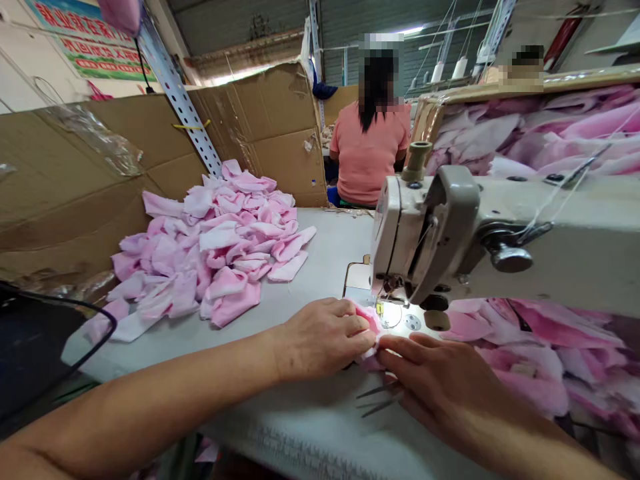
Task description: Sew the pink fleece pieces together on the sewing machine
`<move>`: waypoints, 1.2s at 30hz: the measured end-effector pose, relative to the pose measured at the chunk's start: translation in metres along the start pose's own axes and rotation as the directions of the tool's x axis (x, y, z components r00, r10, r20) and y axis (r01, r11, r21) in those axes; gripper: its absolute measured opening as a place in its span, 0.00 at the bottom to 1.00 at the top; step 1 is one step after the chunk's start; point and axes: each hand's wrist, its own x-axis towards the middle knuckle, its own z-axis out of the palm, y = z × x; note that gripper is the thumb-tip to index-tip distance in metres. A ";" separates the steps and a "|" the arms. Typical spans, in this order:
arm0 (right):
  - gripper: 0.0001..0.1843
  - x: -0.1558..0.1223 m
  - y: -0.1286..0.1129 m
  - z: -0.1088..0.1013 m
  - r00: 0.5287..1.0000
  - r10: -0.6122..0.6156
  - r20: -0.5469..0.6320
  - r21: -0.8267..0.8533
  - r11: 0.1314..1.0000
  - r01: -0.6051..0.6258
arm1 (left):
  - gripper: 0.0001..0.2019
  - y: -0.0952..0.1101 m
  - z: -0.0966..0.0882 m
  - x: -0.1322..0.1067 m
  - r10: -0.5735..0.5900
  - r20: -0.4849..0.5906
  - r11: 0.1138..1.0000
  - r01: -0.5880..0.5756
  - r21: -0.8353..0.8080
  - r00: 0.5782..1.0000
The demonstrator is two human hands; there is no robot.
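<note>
My left hand (320, 337) lies on a small pink fabric piece (369, 320) and presses it flat on the sewing table (320, 267), fingers close together. My right hand (435, 380) rests beside it with fingertips pinching the fabric's near edge. Thin metal tweezers (377, 399) lie under the right hand. The fabric sits just in front of the needle and presser foot (383, 308) of the grey sewing machine (500, 233), lit by its lamp.
A heap of pink and white fabric pieces (215, 247) lies on the table at left. Cardboard walls (100, 173) stand behind it. More pink fabric (540, 353) is piled behind the machine. A person in an orange shirt (369, 150) sits ahead, facing away. A black cable (75, 353) loops at left.
</note>
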 end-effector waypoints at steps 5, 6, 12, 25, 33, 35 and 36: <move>0.15 -0.001 0.000 0.005 0.998 0.044 -0.050 -0.036 0.998 -0.045 | 0.08 0.005 0.002 -0.004 -0.038 0.015 0.996 0.037 0.080 0.999; 0.16 -0.001 0.000 0.007 0.997 0.042 -0.063 -0.042 0.998 -0.045 | 0.08 0.006 0.002 -0.005 -0.044 0.016 0.995 0.042 0.091 0.999; 0.14 -0.006 0.000 0.014 0.991 0.055 -0.120 -0.089 0.994 -0.066 | 0.08 0.009 0.001 -0.005 -0.057 0.003 0.992 0.057 0.110 0.998; 0.18 -0.004 -0.004 0.012 0.993 0.067 -0.101 -0.141 0.987 -0.081 | 0.07 0.007 0.004 -0.007 -0.048 -0.076 0.997 0.052 0.061 0.996; 0.18 -0.005 -0.006 0.013 0.990 0.067 -0.124 -0.154 0.984 -0.086 | 0.07 0.006 0.009 -0.007 -0.076 -0.102 0.997 0.079 0.020 0.992; 0.18 -0.005 -0.007 0.012 0.990 0.075 -0.124 -0.160 0.983 -0.094 | 0.08 0.007 0.009 -0.006 -0.080 -0.109 0.997 0.082 0.014 0.991; 0.18 -0.006 -0.007 0.012 0.990 0.074 -0.123 -0.165 0.982 -0.094 | 0.08 0.007 0.009 -0.006 -0.080 -0.112 0.997 0.082 0.013 0.990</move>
